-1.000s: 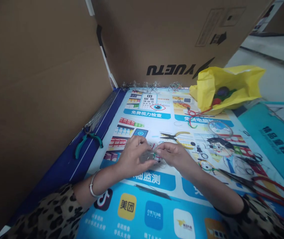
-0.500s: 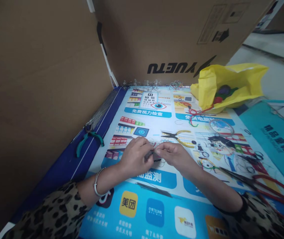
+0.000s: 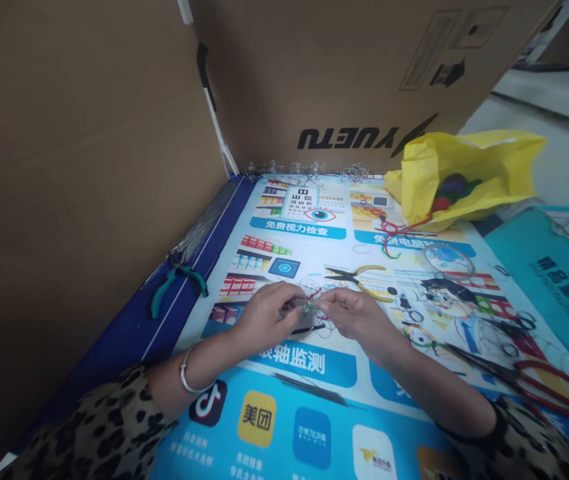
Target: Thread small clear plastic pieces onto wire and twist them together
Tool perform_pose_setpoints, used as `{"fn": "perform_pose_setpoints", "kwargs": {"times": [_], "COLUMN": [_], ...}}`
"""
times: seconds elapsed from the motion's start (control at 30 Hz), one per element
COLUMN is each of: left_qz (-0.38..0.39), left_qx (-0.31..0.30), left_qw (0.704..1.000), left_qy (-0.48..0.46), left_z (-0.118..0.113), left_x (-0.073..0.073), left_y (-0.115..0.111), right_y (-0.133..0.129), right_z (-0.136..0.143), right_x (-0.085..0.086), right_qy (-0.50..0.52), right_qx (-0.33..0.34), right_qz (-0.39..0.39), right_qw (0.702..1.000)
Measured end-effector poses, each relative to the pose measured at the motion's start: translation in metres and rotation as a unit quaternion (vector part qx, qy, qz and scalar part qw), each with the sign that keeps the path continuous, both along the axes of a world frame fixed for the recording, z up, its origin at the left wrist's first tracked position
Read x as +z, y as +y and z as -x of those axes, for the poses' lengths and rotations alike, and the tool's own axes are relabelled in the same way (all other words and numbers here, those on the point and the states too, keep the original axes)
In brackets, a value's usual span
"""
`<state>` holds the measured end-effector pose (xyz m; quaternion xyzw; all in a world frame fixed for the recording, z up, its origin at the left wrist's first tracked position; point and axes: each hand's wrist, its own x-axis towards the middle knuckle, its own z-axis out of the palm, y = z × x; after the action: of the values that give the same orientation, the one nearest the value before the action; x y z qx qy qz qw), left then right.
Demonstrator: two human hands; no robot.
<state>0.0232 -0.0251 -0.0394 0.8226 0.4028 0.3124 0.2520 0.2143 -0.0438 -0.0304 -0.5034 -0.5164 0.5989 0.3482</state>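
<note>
My left hand (image 3: 270,316) is closed, with thumb and fingers pinching a small bundle of thin wire (image 3: 308,307) that shows bits of green and red. Against the other side of the bundle, my right hand (image 3: 359,321) pinches too, its fingertips nearly touching the left ones. Fine loops of wire spread around the fingertips over the printed sheet. Just beyond the right hand lie yellow-handled pliers (image 3: 359,275), their jaws pointing left. The exact shape of the held piece is too small to tell.
Teal-handled pliers (image 3: 177,283) lie at the left edge. Large red-handled scissors (image 3: 514,377) are at the right. A yellow bag (image 3: 504,167) with coloured items stands at the back right. Clear and wire pieces (image 3: 314,171) line the cardboard wall (image 3: 314,73) behind.
My hands have drawn slightly apart, and green and red wire now shows between the fingertips. The dark grey item seen at my left fingers earlier is no longer visible.
</note>
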Motion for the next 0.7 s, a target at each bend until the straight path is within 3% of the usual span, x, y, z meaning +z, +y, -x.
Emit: {"fn": "perform_pose_setpoints", "kwargs": {"times": [0.27,0.47,0.7], "left_qz": [-0.045,-0.040,-0.011], "left_qx": [-0.059,-0.047,-0.096], "left_qw": [0.997,0.996,0.990], "left_qy": [0.038,0.063,0.102], "left_z": [0.0023,0.0004,0.0039], "left_x": [0.0003,-0.0025,-0.0026], "left_y": [0.0034,0.0043,0.0095], "right_y": [-0.0017,-0.0024,-0.0016], "right_z": [-0.0012,0.0019,-0.0007], "right_x": [-0.0025,0.0010,0.0049], "right_qy": [-0.018,-0.099,-0.210], "right_qx": [-0.001,-0.010,-0.022], "right_qz": [-0.018,-0.109,-0.161], "right_qw": [1.000,0.989,0.964]}}
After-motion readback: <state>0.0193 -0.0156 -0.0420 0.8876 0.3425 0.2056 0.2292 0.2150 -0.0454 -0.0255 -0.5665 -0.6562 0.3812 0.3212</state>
